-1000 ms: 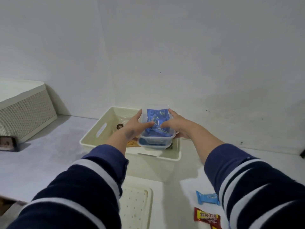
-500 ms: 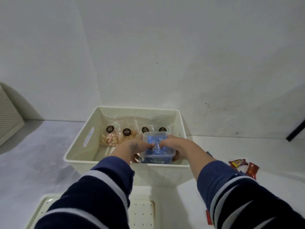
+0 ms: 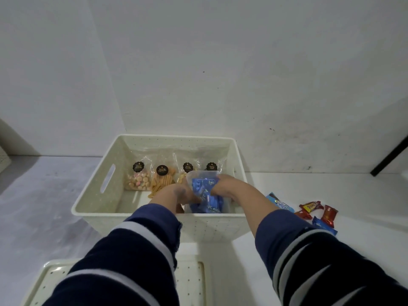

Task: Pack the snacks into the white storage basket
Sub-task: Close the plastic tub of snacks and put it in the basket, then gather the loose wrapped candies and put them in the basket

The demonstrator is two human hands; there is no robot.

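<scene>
The white storage basket (image 3: 97, 202) stands open against the wall. Several clear snack bags (image 3: 163, 180) with black round labels lean along its far wall. Both hands are inside the basket's near right corner, gripping a clear plastic tub (image 3: 205, 195) full of blue wrapped snacks. My left hand (image 3: 176, 194) holds the tub's left side, and my right hand (image 3: 225, 184) holds its right side and far rim. The tub sits low in the basket, tilted towards me.
Loose red and blue wrapped snacks (image 3: 318, 212) lie on the white tabletop right of the basket. The basket's perforated lid (image 3: 189, 281) lies flat in front of it, under my arms. A black bar (image 3: 388, 157) leans at the far right.
Both hands have lowered the tub from above the basket rim down into its near right corner. The view has dropped and closed in on the basket.
</scene>
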